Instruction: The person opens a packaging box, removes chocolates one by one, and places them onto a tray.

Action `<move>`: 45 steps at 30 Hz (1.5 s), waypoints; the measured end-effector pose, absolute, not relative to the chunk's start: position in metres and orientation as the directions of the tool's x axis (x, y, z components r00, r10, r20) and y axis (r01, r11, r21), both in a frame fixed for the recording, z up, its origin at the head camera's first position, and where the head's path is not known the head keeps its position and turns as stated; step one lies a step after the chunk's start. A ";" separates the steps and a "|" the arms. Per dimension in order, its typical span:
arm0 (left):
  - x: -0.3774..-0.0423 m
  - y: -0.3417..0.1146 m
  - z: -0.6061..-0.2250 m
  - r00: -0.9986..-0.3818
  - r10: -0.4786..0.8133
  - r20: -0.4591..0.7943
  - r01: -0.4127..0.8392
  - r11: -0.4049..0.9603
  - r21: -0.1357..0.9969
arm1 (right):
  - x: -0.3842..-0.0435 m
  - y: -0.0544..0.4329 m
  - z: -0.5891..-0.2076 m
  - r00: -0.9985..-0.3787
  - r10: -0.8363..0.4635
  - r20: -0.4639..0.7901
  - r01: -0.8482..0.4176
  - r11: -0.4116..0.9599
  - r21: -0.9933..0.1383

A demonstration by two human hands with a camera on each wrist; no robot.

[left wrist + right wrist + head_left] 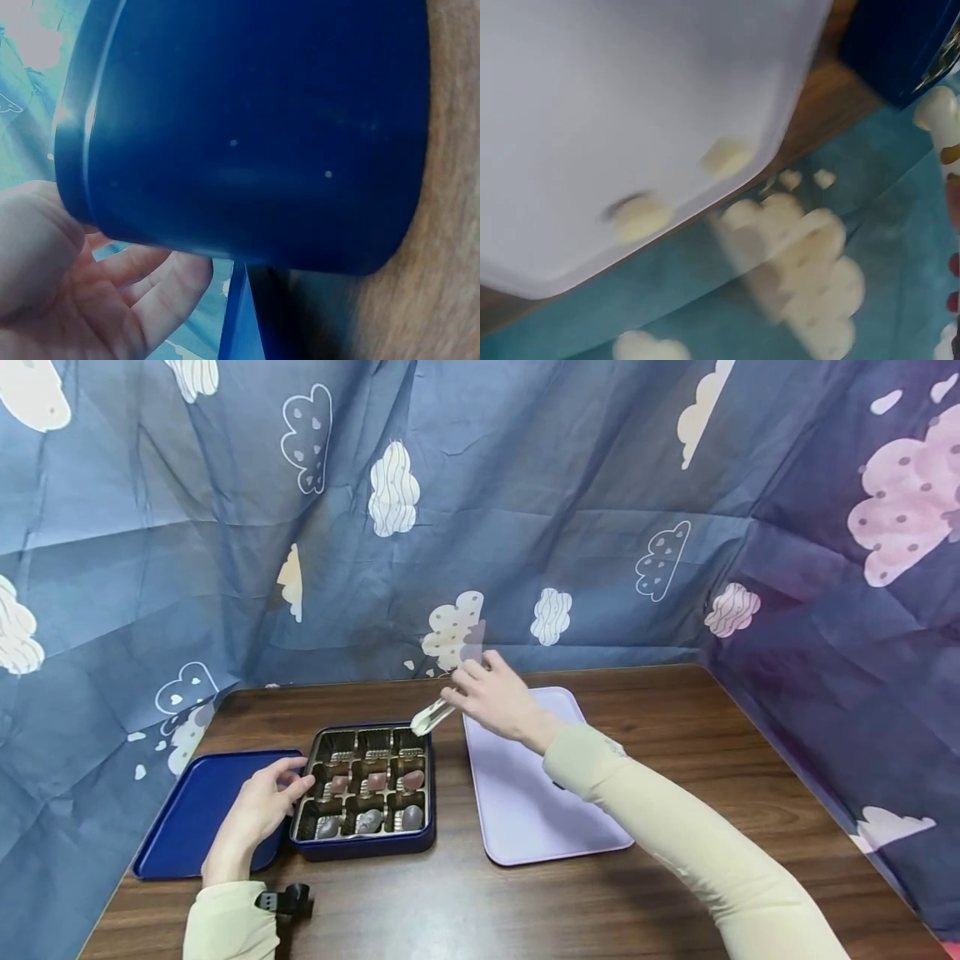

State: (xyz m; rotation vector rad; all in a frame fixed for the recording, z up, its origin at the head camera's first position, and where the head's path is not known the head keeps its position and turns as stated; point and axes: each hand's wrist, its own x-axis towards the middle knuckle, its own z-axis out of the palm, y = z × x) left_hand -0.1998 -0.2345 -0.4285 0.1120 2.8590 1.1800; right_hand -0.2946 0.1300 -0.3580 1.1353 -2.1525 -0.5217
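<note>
My left hand touches the left edge of a square blue tin, fingertips at its rim. The left wrist view shows the tin wall up close, the fingers lying relaxed against its corner. Inside is a gold divided insert. Its front row holds dark chocolates, the middle row reddish-brown chocolates; the back row shows bare gold plastic. In my right hand is a pair of tongs, slanting down to the tin's back right corner. Their pale tip appears in the right wrist view.
Right of the tin lies a lilac tray, with two pale yellow pieces near its far edge. A blue lid lies left of the tin, partly under my left arm. Cloud-print fabric hangs behind the wooden table.
</note>
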 end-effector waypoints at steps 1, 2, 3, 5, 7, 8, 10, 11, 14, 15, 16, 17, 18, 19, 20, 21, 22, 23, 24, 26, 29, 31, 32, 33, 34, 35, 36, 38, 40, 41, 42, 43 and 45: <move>-0.200 -0.235 -0.429 -0.996 0.083 -0.017 0.047 0.707 0.706 | -0.297 0.138 -0.358 -0.421 -0.832 0.362 -0.585 0.554 0.593; -0.200 -0.235 -0.429 -0.996 0.083 -0.017 0.047 0.707 0.705 | -0.299 0.147 -0.358 -0.419 -0.829 0.371 -0.583 0.558 0.590; -0.200 -0.235 -0.429 -0.996 0.083 -0.019 0.046 0.708 0.705 | -0.301 0.155 -0.358 -0.417 -0.826 0.380 -0.583 0.563 0.586; -0.200 -0.236 -0.428 -0.997 0.079 -0.022 0.040 0.706 0.707 | -0.305 0.173 -0.358 -0.407 -0.823 0.396 -0.578 0.568 0.585; -0.201 -0.236 -0.428 -0.997 0.077 -0.024 0.038 0.705 0.709 | -0.309 0.191 -0.360 -0.394 -0.816 0.422 -0.574 0.577 0.581; -0.201 -0.236 -0.428 -0.997 0.078 -0.024 0.038 0.705 0.708 | -0.312 0.200 -0.362 -0.390 -0.812 0.434 -0.570 0.583 0.578; -0.201 -0.236 -0.428 -0.997 0.078 -0.024 0.038 0.705 0.709 | -0.315 0.217 -0.365 -0.389 -0.800 0.456 -0.567 0.598 0.566; -0.201 -0.236 -0.428 -0.997 0.078 -0.024 0.038 0.704 0.709 | -0.317 0.225 -0.368 -0.393 -0.793 0.465 -0.563 0.607 0.560; -0.201 -0.235 -0.428 -0.997 0.079 -0.025 0.038 0.704 0.709 | -0.321 0.246 -0.374 -0.423 -0.771 0.476 -0.554 0.636 0.537; -0.201 -0.235 -0.428 -0.996 0.080 -0.026 0.038 0.704 0.709 | -0.322 0.253 -0.377 -0.437 -0.763 0.476 -0.551 0.645 0.529; -0.201 -0.235 -0.428 -0.996 0.081 -0.025 0.040 0.702 0.711 | -0.322 0.259 -0.378 -0.448 -0.756 0.477 -0.548 0.654 0.522; -0.201 -0.235 -0.429 -0.996 0.083 -0.026 0.040 0.702 0.711 | -0.322 0.266 -0.381 -0.463 -0.748 0.476 -0.542 0.664 0.515; -0.201 -0.234 -0.429 -0.996 0.085 -0.025 0.042 0.701 0.711 | -0.323 0.272 -0.383 -0.474 -0.740 0.476 -0.536 0.672 0.511; -0.201 -0.234 -0.429 -0.996 0.085 -0.023 0.043 0.701 0.712 | -0.323 0.278 -0.385 -0.483 -0.734 0.477 -0.533 0.679 0.505; -0.201 -0.234 -0.429 -0.996 0.085 -0.022 0.044 0.701 0.712 | -0.323 0.284 -0.387 -0.493 -0.729 0.475 -0.528 0.684 0.503; -0.201 -0.233 -0.430 -0.996 0.084 -0.018 0.046 0.699 0.714 | -0.324 0.290 -0.390 -0.501 -0.725 0.474 -0.522 0.689 0.503; -0.201 -0.233 -0.430 -0.997 0.082 -0.014 0.047 0.698 0.715 | -0.324 0.295 -0.392 -0.507 -0.721 0.473 -0.518 0.693 0.501; -0.201 -0.232 -0.430 -0.997 0.080 -0.010 0.049 0.697 0.716 | -0.324 0.301 -0.395 -0.512 -0.718 0.472 -0.514 0.696 0.501; -0.201 -0.232 -0.430 -0.997 0.078 -0.006 0.050 0.694 0.718 | -0.324 0.307 -0.398 -0.517 -0.714 0.472 -0.510 0.700 0.500; -0.200 -0.232 -0.431 -0.997 0.075 -0.003 0.050 0.691 0.721 | -0.325 0.318 -0.404 -0.526 -0.707 0.473 -0.504 0.707 0.497; -0.201 -0.232 -0.431 -0.997 0.073 -0.007 0.045 0.691 0.722 | -0.326 0.332 -0.412 -0.544 -0.692 0.474 -0.494 0.721 0.486; -0.200 -0.233 -0.430 -0.997 0.071 -0.015 0.039 0.693 0.720 | -0.326 0.339 -0.416 -0.562 -0.680 0.471 -0.486 0.732 0.477; -0.200 -0.233 -0.430 -0.997 0.070 -0.018 0.036 0.695 0.718 | -0.326 0.341 -0.418 -0.567 -0.674 0.473 -0.482 0.738 0.473; -0.200 -0.233 -0.429 -0.997 0.070 -0.020 0.034 0.696 0.717 | -0.326 0.344 -0.420 -0.573 -0.668 0.475 -0.479 0.743 0.468; -0.200 -0.233 -0.429 -0.997 0.069 -0.022 0.033 0.697 0.716 | -0.326 0.345 -0.421 -0.575 -0.663 0.479 -0.476 0.748 0.463; -0.200 -0.233 -0.429 -0.997 0.069 -0.024 0.031 0.697 0.717 | -0.327 0.346 -0.422 -0.573 -0.660 0.486 -0.475 0.751 0.459; -0.200 -0.233 -0.429 -0.997 0.070 -0.023 0.032 0.697 0.717 | -0.327 0.347 -0.423 -0.569 -0.658 0.493 -0.475 0.752 0.457; -0.200 -0.233 -0.429 -0.997 0.070 -0.020 0.035 0.696 0.718 | -0.327 0.347 -0.425 -0.562 -0.657 0.503 -0.474 0.753 0.456; -0.200 -0.233 -0.429 -0.997 0.070 -0.019 0.035 0.693 0.720 | -0.327 0.347 -0.426 -0.560 -0.659 0.501 -0.473 0.752 0.459; -0.200 -0.233 -0.429 -0.997 0.070 -0.018 0.035 0.692 0.721 | -0.327 0.346 -0.427 -0.563 -0.661 0.497 -0.472 0.750 0.463; -0.200 -0.233 -0.429 -0.998 0.068 -0.018 0.034 0.691 0.722 | -0.327 0.346 -0.427 -0.567 -0.663 0.490 -0.470 0.748 0.468; -0.200 -0.233 -0.429 -0.998 0.068 -0.018 0.034 0.690 0.723 | -0.327 0.345 -0.428 -0.572 -0.664 0.481 -0.468 0.746 0.474; -0.200 -0.233 -0.429 -0.997 0.069 -0.020 0.033 0.690 0.723 | -0.326 0.346 -0.429 -0.581 -0.668 0.466 -0.464 0.742 0.485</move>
